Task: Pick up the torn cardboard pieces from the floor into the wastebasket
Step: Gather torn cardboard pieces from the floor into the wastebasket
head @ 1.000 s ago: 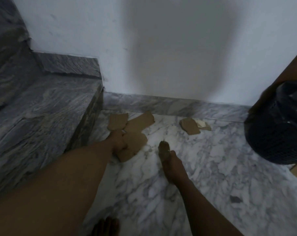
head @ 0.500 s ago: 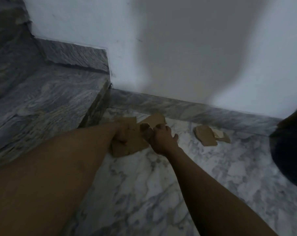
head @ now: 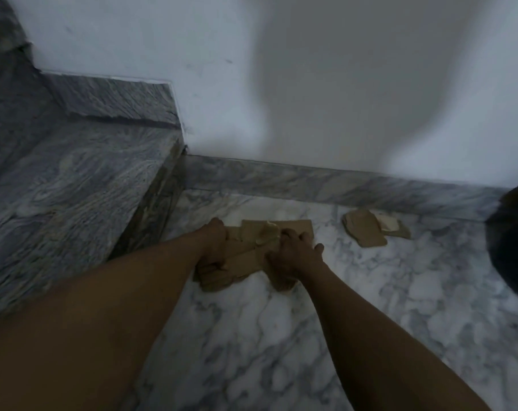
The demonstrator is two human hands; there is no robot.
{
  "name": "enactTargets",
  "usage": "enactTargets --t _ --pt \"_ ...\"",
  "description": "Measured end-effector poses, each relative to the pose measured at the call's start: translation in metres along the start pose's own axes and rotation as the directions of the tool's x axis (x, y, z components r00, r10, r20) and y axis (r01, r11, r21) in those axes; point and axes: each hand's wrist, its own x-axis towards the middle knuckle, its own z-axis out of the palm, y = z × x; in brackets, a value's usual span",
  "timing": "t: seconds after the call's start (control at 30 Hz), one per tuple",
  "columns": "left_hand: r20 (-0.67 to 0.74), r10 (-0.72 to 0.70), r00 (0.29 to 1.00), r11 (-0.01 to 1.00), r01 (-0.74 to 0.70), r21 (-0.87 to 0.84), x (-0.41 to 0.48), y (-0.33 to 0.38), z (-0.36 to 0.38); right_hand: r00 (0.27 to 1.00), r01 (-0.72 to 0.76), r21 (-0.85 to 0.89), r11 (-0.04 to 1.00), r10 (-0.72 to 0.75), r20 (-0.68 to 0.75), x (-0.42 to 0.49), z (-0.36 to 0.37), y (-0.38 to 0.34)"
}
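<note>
Several torn brown cardboard pieces (head: 246,259) lie bunched on the white marble floor near the step. My left hand (head: 214,247) grips the left side of the bunch, fingers curled round its edge. My right hand (head: 293,256) grips the right side, with a lighter scrap by its fingertips. A second small heap of cardboard pieces (head: 367,232) lies apart to the right, near the skirting. The dark wastebasket (head: 510,250) shows only partly at the right edge.
A grey marble step (head: 74,185) rises on the left, its riser close to the bunch. A white wall (head: 311,84) with a marble skirting (head: 326,182) closes the far side. Open marble floor (head: 281,336) lies between my arms.
My right hand has reached forward from the floor to the bunch and taken hold of it. Both hands have pushed the pieces together. The view has shifted left, leaving less wastebasket visible.
</note>
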Motion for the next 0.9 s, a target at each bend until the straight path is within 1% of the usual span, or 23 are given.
enactTargets --t 0.1,0.13,0.17,0.2,0.23,0.33,0.43,0.47,0.53,0.57,0.6,0.67,0.7,0.8,0.87,0.9 --pt "-0.069 0.001 0.998 1.000 -0.003 -0.028 -0.011 0.008 0.002 0.994 -0.104 -0.014 0.995 0.103 -0.045 -0.033 0.005 0.017" --pt "-0.094 0.003 0.996 0.999 -0.007 -0.040 -0.015 0.012 0.003 0.990 -0.125 -0.055 0.991 0.120 -0.072 -0.044 0.006 0.024" --pt "-0.126 0.029 0.992 0.999 -0.031 -0.010 -0.020 0.015 0.003 0.987 -0.133 -0.109 0.985 0.122 -0.105 -0.052 0.008 0.031" --pt "-0.161 0.063 0.985 0.997 -0.057 0.043 -0.026 0.020 0.003 0.983 -0.144 -0.148 0.978 0.125 -0.131 -0.063 0.011 0.039" --pt "-0.199 0.102 0.975 0.990 -0.079 0.120 -0.031 0.024 0.004 0.982 -0.154 -0.151 0.977 0.135 -0.129 -0.074 0.013 0.047" --pt "-0.248 0.213 0.945 0.932 -0.121 0.342 -0.043 0.044 0.004 0.985 -0.156 -0.093 0.983 0.148 -0.086 -0.101 0.016 0.064" --pt "-0.244 0.303 0.921 0.849 -0.145 0.508 -0.042 0.063 0.006 0.977 -0.182 0.036 0.983 0.185 -0.108 -0.123 0.017 0.074" --pt "-0.251 0.319 0.914 0.831 -0.143 0.538 -0.043 0.070 0.006 0.967 -0.200 0.122 0.972 0.216 -0.132 -0.127 0.019 0.077" --pt "-0.264 0.351 0.898 0.812 -0.151 0.564 -0.047 0.084 0.006 0.947 -0.194 0.386 0.902 0.275 -0.166 -0.132 0.023 0.080" --pt "-0.274 0.373 0.887 0.813 -0.171 0.556 -0.049 0.093 0.007 0.939 -0.171 0.503 0.847 0.295 -0.177 -0.135 0.025 0.081" --pt "-0.260 0.372 0.891 0.833 -0.197 0.517 -0.052 0.103 0.008 0.932 -0.149 0.583 0.799 0.310 -0.188 -0.137 0.025 0.083" --pt "-0.192 0.372 0.908 0.876 -0.275 0.397 -0.056 0.123 0.009 0.916 -0.181 0.653 0.736 0.368 -0.161 -0.141 0.023 0.091" --pt "-0.151 0.365 0.919 0.891 -0.298 0.343 -0.055 0.134 0.009 0.900 -0.210 0.644 0.735 0.402 -0.166 -0.143 0.019 0.098" --pt "-0.121 0.375 0.919 0.908 -0.338 0.249 -0.050 0.169 0.010 0.833 -0.311 0.515 0.799 0.490 -0.256 -0.153 0.003 0.128" --pt "-0.124 0.374 0.919 0.925 -0.360 0.119 -0.039 0.191 0.015 0.802 -0.420 0.332 0.845 0.517 -0.300 -0.164 -0.007 0.150" --pt "-0.126 0.382 0.915 0.924 -0.378 0.054 -0.034 0.203 0.017 0.792 -0.470 0.238 0.850 0.525 -0.312 -0.170 -0.008 0.162"
